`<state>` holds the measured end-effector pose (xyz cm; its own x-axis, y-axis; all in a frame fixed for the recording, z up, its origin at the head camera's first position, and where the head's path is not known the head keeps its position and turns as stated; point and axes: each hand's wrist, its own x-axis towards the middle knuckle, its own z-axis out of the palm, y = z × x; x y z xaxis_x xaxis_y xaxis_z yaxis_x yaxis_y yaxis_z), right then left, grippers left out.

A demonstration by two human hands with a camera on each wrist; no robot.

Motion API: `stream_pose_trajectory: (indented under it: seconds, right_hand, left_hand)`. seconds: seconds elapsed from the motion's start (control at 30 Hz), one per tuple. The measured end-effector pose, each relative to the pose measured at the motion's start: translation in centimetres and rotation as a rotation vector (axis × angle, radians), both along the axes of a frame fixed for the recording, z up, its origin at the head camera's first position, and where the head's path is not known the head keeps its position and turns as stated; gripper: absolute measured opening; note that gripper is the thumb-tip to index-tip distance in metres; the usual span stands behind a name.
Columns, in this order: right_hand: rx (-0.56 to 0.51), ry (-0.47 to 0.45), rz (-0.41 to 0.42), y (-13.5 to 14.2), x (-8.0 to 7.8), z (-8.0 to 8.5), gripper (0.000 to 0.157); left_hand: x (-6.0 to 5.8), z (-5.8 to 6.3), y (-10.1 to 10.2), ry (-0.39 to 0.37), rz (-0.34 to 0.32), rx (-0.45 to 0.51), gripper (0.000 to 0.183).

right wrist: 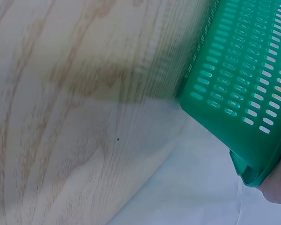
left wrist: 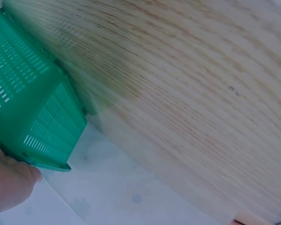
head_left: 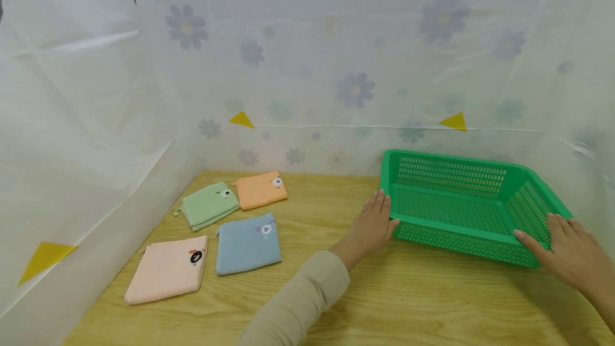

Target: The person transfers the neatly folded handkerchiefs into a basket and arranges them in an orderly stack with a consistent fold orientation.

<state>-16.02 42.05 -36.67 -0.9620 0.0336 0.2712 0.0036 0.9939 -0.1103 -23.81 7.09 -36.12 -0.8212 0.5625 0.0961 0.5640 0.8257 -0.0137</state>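
A green plastic basket with slotted walls is at the right of the wooden table in the head view. My left hand holds its near left corner, fingers along the left side and thumb toward the front. At the near right corner, my right hand grips the rim, its thumb at the front edge. The left wrist view has the basket's slotted wall with part of the left hand at the rim. Basket wall and a bit of the right hand appear in the right wrist view.
To the left lie small zippered cloth pouches with animal faces: pink, blue, green and orange. White flower-print sheeting stands behind the wooden table and along its sides.
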Motion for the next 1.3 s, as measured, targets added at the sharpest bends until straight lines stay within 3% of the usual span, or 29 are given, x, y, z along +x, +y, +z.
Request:
stream_pose_trajectory:
  seconds: [1.3]
  right_hand:
    - [-0.008,0.001,0.044,-1.5,-1.4,0.0,0.086]
  left_hand:
    - [0.3,-0.5,-2.0,0.039,0.032,-0.019,0.060]
